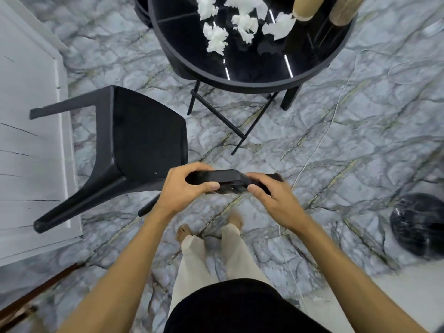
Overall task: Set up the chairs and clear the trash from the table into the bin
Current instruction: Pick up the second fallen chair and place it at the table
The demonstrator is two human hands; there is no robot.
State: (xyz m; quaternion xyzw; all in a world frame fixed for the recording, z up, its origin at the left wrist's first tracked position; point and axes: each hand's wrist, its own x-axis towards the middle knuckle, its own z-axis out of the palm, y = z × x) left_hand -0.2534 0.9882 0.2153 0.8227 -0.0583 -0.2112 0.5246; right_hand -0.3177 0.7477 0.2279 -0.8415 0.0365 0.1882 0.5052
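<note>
Marble floor [336, 145] w/ grey veins fills most of the view; white door [26, 140] stands at the left edge. Round black bench [252, 81] sits at the top, glossy, on thin black legs. Black chair [134, 140] lies tipped on its side left of centre, seat facing up toward the camera, legs pointing left toward the door, well apart from the bench. Dark bin [418, 224] w/ black liner sits on the floor at the right edge, away from bench & chair. Scattered on the bench: approx five crumpled white tissues [216, 38], plus two tan cardboard tubes [304, 8] at the far right side. Thin white cable [319, 138] runs across the floor from the bench area down past the feet. Left hand [185, 188] & right hand [271, 195] both grip the chair's top rail [216, 177] near centre frame; fingers [199, 168] curl over it, thumbs underneath, closed tight on the rail, one hand at each end.
</note>
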